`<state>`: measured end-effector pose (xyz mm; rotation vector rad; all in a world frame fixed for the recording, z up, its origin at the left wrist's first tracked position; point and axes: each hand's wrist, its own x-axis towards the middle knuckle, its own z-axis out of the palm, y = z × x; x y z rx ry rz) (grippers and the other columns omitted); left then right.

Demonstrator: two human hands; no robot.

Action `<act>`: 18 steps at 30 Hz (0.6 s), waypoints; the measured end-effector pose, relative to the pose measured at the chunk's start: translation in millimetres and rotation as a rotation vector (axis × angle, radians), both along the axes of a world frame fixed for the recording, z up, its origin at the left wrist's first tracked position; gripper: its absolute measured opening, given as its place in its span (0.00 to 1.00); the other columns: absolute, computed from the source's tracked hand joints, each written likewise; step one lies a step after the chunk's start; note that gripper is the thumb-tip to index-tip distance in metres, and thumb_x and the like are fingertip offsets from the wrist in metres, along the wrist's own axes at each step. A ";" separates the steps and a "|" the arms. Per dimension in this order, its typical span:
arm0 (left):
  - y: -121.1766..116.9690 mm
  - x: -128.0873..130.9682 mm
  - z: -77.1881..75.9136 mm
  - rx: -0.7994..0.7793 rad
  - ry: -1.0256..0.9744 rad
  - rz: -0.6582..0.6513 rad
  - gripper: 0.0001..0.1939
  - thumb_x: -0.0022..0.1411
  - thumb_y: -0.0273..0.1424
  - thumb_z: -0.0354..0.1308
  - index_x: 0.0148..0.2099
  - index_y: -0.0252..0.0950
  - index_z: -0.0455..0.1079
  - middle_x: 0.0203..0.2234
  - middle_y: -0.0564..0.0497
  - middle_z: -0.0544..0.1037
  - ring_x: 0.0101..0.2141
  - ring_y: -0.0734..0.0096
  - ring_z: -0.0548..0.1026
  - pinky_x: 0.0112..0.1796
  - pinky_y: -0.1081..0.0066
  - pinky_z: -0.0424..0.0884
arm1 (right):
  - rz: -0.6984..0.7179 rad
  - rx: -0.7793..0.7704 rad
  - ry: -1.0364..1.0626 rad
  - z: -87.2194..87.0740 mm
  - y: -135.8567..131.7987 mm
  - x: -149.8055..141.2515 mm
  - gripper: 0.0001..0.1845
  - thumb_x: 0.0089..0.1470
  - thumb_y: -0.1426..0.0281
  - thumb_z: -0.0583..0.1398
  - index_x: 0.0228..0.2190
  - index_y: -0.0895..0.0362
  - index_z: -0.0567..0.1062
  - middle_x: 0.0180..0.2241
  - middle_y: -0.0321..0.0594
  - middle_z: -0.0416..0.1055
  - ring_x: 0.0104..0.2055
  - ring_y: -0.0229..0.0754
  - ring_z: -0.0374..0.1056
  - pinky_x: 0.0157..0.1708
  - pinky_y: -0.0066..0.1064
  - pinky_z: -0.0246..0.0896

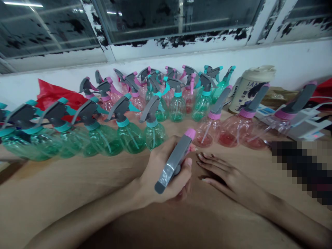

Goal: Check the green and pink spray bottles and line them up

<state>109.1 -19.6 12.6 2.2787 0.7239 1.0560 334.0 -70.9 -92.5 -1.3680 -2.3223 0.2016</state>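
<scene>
My left hand is wrapped round a spray bottle with a grey trigger head and a pink nozzle tip. Most of its body is hidden behind the fingers; a bit of pinkish plastic shows below. My right hand lies on the table to the right, fingers stretched out and holding nothing. Just beyond that hand stand pink spray bottles with pink collars. Ahead and to the left runs a row of green spray bottles with turquoise collars and grey heads.
More pink and green spray bottles crowd the back by the wall. A cream coffee cup stands behind the pink row, near white boxes with cables. Red plastic lies at the back left of the wooden table.
</scene>
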 end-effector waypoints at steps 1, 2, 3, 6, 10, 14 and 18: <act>0.5 0.1 -0.3 0.007 0.006 0.010 0.08 0.55 0.27 0.51 0.40 0.36 0.65 0.32 0.50 0.74 0.28 0.69 0.74 0.33 0.67 0.73 | -0.002 -0.005 -0.002 0.1 0.0 0.1 0.26 0.58 0.63 0.54 0.57 0.54 0.60 0.57 0.41 0.61 0.60 0.46 0.54 0.58 0.46 0.53; 0.9 0.2 -0.7 0.010 0.012 0.013 0.08 0.55 0.27 0.51 0.39 0.36 0.66 0.31 0.50 0.74 0.29 0.69 0.74 0.33 0.67 0.73 | -0.003 -0.007 -0.002 0.0 0.0 0.2 0.26 0.58 0.63 0.54 0.56 0.54 0.61 0.57 0.41 0.61 0.60 0.46 0.54 0.58 0.46 0.53; 1.2 0.2 -1.0 0.009 0.015 0.009 0.08 0.56 0.27 0.51 0.39 0.36 0.67 0.30 0.50 0.74 0.29 0.69 0.74 0.33 0.68 0.73 | -0.004 -0.008 -0.003 -0.2 0.2 0.3 0.25 0.58 0.63 0.54 0.56 0.55 0.62 0.57 0.42 0.61 0.60 0.46 0.54 0.58 0.46 0.53; 1.6 0.2 -1.3 0.012 0.003 -0.008 0.07 0.56 0.27 0.51 0.37 0.35 0.67 0.30 0.49 0.74 0.30 0.69 0.74 0.32 0.69 0.73 | 0.003 -0.006 -0.013 -1.3 0.8 1.0 0.25 0.58 0.63 0.54 0.56 0.55 0.62 0.57 0.42 0.61 0.60 0.46 0.54 0.58 0.47 0.53; 1.2 0.6 -0.3 0.017 -0.001 -0.015 0.05 0.56 0.26 0.51 0.35 0.35 0.67 0.29 0.50 0.73 0.28 0.71 0.74 0.31 0.71 0.73 | 0.013 -0.004 -0.019 -2.0 1.1 1.2 0.26 0.58 0.63 0.54 0.56 0.55 0.61 0.57 0.42 0.61 0.60 0.46 0.53 0.58 0.46 0.53; 0.8 0.7 0.1 0.018 0.008 -0.027 0.04 0.56 0.26 0.51 0.34 0.36 0.66 0.28 0.51 0.72 0.26 0.73 0.72 0.30 0.71 0.73 | 0.012 0.002 0.004 -0.9 0.7 0.7 0.26 0.57 0.63 0.55 0.57 0.54 0.60 0.57 0.42 0.61 0.60 0.46 0.54 0.57 0.47 0.53; 2.6 -0.2 -2.0 0.014 0.009 -0.030 0.05 0.56 0.26 0.51 0.36 0.37 0.66 0.29 0.50 0.73 0.30 0.70 0.74 0.35 0.68 0.74 | 0.006 -0.003 -0.006 -0.7 0.6 0.5 0.26 0.58 0.63 0.54 0.57 0.55 0.60 0.57 0.42 0.61 0.60 0.46 0.53 0.57 0.46 0.53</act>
